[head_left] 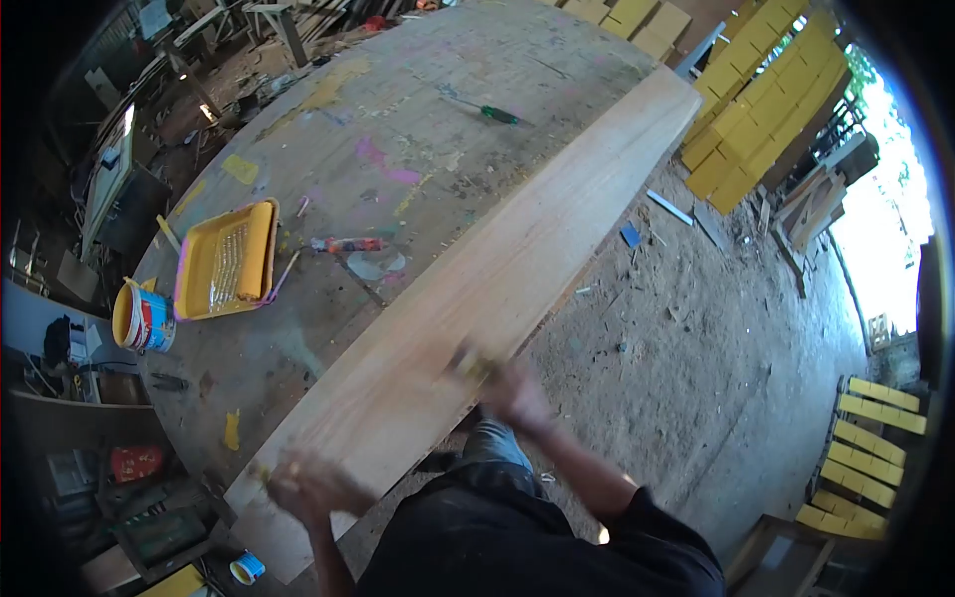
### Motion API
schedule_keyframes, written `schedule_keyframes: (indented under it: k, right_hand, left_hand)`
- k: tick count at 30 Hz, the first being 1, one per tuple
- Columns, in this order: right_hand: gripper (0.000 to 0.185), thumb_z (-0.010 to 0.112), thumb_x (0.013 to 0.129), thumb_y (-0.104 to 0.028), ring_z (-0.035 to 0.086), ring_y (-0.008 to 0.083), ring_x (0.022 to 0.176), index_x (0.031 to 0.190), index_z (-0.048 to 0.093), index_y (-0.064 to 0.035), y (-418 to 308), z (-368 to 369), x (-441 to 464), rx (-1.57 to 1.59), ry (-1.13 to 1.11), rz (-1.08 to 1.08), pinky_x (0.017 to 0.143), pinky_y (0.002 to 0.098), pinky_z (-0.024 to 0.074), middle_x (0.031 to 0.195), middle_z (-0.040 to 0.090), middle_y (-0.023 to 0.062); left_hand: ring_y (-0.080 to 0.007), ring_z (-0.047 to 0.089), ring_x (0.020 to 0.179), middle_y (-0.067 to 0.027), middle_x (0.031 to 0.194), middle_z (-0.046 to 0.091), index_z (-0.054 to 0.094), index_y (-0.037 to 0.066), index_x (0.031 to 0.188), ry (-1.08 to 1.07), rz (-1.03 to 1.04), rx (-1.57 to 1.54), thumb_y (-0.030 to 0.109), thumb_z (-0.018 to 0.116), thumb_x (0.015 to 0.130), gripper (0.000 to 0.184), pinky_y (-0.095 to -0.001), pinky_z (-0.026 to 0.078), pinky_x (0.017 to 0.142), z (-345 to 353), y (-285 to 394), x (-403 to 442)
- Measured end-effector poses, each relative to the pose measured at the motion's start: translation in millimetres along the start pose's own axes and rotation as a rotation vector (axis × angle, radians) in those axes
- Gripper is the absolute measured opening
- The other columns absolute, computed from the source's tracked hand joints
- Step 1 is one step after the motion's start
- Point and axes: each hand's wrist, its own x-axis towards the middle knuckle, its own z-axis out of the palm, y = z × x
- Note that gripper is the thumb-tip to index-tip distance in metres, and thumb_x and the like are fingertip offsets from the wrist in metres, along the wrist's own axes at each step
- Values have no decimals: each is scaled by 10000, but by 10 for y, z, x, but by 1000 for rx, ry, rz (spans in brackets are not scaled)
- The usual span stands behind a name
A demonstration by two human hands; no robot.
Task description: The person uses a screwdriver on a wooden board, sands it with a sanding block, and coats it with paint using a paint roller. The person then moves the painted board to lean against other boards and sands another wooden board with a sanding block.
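A long pale wooden board (438, 308) lies slantwise along the worktable's near edge. My right hand (517, 393) is closed on a small dark and yellowish block-like object (471, 364), held at the board's surface near its close edge. Motion blur hides exactly what that object is. Over the board's near left end is my left hand (316, 486), smeared by motion. A yellowish patch shows by its fingertips, and I cannot make out whether the hand holds something.
On the paint-stained worktable (328, 129) are a yellow paint tray with a roller (261, 249), a paint bucket (144, 316), a red-handled tool (346, 245) and a green-handled screwdriver (497, 114). Yellow-painted boards (771, 99) lean at the right. Scraps litter the dirt floor (686, 348).
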Motion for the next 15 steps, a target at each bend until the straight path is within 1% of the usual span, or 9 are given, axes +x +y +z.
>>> schedule_keyframes:
  k: [2,3,4,7,9,10,12,13,15]
  right_hand:
    - [417,589,912,-22,632,402,1064,1325,643,-22,1007,-343,389,-148,316,-17,901,494,523,1281,653,187]
    - [358,619,909,-25,628,400,1026,1258,692,-46,1413,-557,592,-192,452,52,883,486,524,1212,673,181]
    - [303,649,906,-28,624,398,987,1191,741,-71,1812,-776,796,-223,583,125,865,477,525,1143,693,174]
    - [246,643,922,-66,621,363,895,1138,760,-70,1920,-784,906,-203,668,151,775,472,515,1067,700,158]
    - [191,648,852,-80,619,337,867,1016,744,-59,1609,-135,552,-250,342,11,685,499,459,919,690,114]
    - [194,641,803,-93,634,332,913,981,712,-62,1154,-49,365,-166,251,-116,782,510,508,955,688,132]
    - [360,656,810,-153,624,324,1195,1164,693,-99,355,-142,178,199,270,-356,1071,503,488,1284,651,180]
    - [463,642,828,-140,596,321,1285,1289,684,-122,253,-274,51,147,-43,-257,1068,511,486,1412,615,156]
    - [480,631,836,-111,608,330,1271,1313,680,-129,911,-372,261,22,190,-198,1065,508,487,1429,619,135]
  left_hand:
    - [-451,430,1392,-295,1373,559,657,-34,1211,-47,-4,77,228,639,992,342,-542,279,1201,420,749,238]
    - [-475,406,1416,-315,1458,498,596,-50,1338,-198,-30,25,218,646,992,441,-552,259,1217,521,1012,380]
    - [-492,403,1430,-342,1520,449,435,-109,1478,-160,118,94,250,612,1035,597,-561,271,1223,747,1162,472]
    - [-475,354,1487,-320,1570,414,418,-74,1520,-261,164,119,292,612,1045,629,-566,214,1257,1118,1781,703]
    - [-422,321,1538,-274,1606,406,413,-34,1545,-291,197,198,345,583,1053,644,-564,159,1285,1360,2048,746]
    - [-422,321,1538,-274,1606,406,413,-34,1545,-301,202,197,345,583,1053,644,-564,159,1285,1386,2128,725]
    - [-412,347,1527,-257,1586,443,421,-25,1543,-316,245,322,374,551,1060,640,-564,171,1282,1387,2254,734]
    - [-420,383,1501,-256,1561,474,441,-20,1534,-274,280,318,390,534,1063,631,-564,191,1274,1393,2231,729]
    - [-428,396,1487,-258,1548,486,453,-20,1526,-275,272,311,384,536,1061,622,-566,201,1268,1411,2247,736]
